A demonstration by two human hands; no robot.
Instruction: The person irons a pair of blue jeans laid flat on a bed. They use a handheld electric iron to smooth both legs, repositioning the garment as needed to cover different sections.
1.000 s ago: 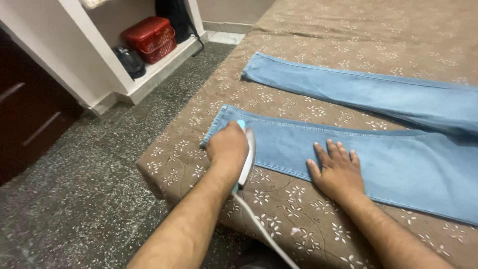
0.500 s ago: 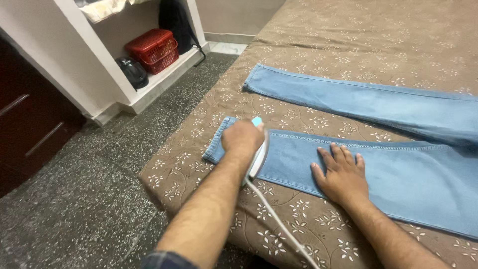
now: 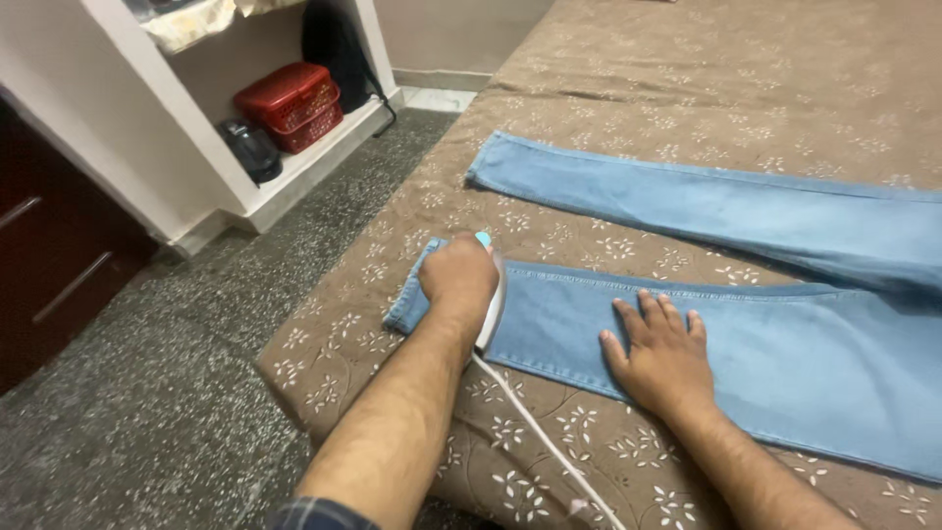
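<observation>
Under your left hand (image 3: 458, 278) sits the iron (image 3: 488, 299), gripped tight near the hem of the nearer jeans leg (image 3: 785, 358); most of it (and the far leg) looks unpressed. Your right hand (image 3: 659, 353) lies open, fingers spread, flat on the denim beside it.

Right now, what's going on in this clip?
A person is ironing a pair of light blue denim jeans spread flat on a brown floral bedspread. The left hand grips a white-and-teal electric iron near the hem of the nearer leg, its white cord trailing toward the camera. The right hand lies flat, palm down, on that same leg.
</observation>
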